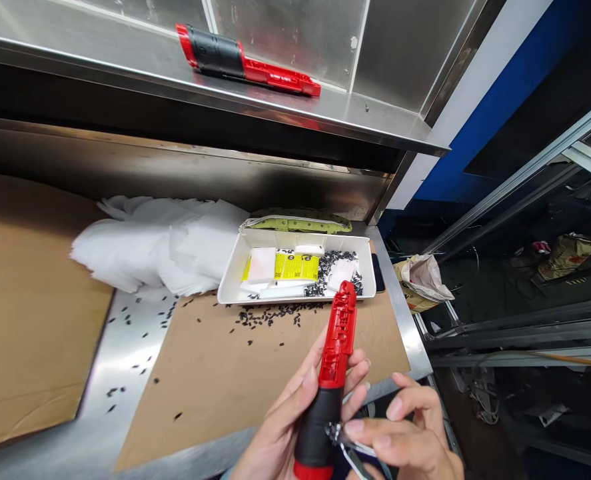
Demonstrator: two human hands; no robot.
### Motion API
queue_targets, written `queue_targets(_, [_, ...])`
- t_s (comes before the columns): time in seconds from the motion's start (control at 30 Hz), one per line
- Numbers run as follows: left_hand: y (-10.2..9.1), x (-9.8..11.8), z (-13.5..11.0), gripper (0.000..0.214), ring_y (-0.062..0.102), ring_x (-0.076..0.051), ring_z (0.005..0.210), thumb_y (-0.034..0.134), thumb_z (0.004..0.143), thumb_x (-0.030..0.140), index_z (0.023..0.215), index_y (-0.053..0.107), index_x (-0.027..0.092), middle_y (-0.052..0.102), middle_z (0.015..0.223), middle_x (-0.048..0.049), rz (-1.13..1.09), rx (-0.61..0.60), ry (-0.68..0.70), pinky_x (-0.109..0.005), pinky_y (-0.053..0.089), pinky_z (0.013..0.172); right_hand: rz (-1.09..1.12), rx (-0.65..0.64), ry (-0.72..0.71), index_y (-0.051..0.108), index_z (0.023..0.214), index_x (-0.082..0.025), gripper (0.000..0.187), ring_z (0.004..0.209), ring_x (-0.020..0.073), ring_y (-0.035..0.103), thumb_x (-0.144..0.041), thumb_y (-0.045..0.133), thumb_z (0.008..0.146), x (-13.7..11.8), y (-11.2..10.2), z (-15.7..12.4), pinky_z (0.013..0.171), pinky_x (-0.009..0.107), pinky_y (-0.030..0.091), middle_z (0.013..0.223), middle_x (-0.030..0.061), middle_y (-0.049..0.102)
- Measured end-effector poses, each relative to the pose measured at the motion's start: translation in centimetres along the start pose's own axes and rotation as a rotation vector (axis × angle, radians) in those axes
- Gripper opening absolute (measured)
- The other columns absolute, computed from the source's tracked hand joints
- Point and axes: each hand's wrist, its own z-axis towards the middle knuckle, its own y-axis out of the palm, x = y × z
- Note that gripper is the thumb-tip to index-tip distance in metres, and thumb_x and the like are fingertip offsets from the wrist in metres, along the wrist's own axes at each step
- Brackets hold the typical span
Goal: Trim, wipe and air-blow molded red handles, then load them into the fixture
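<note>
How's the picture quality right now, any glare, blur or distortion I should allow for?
Head view: wide-angle bend curves the steel shelf edge and back panel; soft glare on the steel, none hiding anything. The red-and-black tool in the left hand is sharp; the right hand is cropped at the bottom edge.

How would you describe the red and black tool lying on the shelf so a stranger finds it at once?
Start at the steel shelf above the workbench. The tool on it lies flat and alone, untouched. Its twin sits lower down, upright in the left hand.
</note>
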Motion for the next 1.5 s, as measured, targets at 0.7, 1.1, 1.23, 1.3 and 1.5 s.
queue_targets(0.7, [-0.3,0.5,-0.2,0.064,0.064,-0.029,0.112,0.063,0.087,0.025,0.145,0.037,0.017,0.068,0.121,-0.0218,-0.189,-0.064,-0.149,-0.037,0.054,0.096,0.328,0.030,0.127,0.055,0.096,-0.025,0.017,0.086,0.0180,0.058,-0.041,0.059,0.091,2.7,-1.2,0.4,0.093,0.038,0.051,0.070,-0.0007,0.074])
queue_targets(1.1, [-0.4,0.4,-0.1,0.057,0.062,-0.027,0.115,0.058,0.089,0.021,0.143,0.040,0.022,0.065,0.126,-0.0216,-0.201,-0.050,-0.153,-0.035,0.052,0.098,0.020,0.110,-0.007,0.059,0.085,-0.028,0.009,0.070,0.0182,0.059,-0.024,0.067,0.083,-0.3,0.8,-0.1,0.104,0.056,0.039,0.068,-0.0048,0.075])
queue_targets(1.23, [-0.4,0.2,0.0,0.052,0.063,-0.028,0.115,0.063,0.086,0.016,0.136,0.051,0.021,0.067,0.123,-0.0209,-0.092,-0.006,-0.093,-0.036,0.053,0.097,-0.001,0.106,-0.015,0.059,0.081,-0.027,0.009,0.066,0.0182,0.058,-0.024,0.067,0.083,-0.2,0.8,0.1,0.102,0.056,0.039,0.067,-0.0048,0.074])
queue_targets(1.3, [-0.1,0.1,-0.1,0.050,0.063,-0.029,0.114,0.065,0.083,0.010,0.131,0.058,0.020,0.069,0.119,-0.0215,0.030,0.043,-0.030,-0.040,0.053,0.097,0.002,0.100,-0.015,0.058,0.080,-0.028,0.010,0.067,0.0188,0.056,-0.023,0.067,0.082,-0.1,0.7,0.0,0.104,0.055,0.037,0.068,-0.0050,0.074])
queue_targets(1.5, [1.7,0.8,-0.8,0.061,0.065,-0.027,0.113,0.064,0.085,0.013,0.142,0.043,0.018,0.070,0.119,-0.0196,0.075,0.144,-0.039,-0.038,0.053,0.098,-0.017,-0.003,-0.010,0.057,0.084,-0.028,0.021,0.072,0.0197,0.055,-0.013,0.070,0.076,-0.2,0.1,-0.1,0.107,0.056,0.032,0.079,-0.0058,0.077])
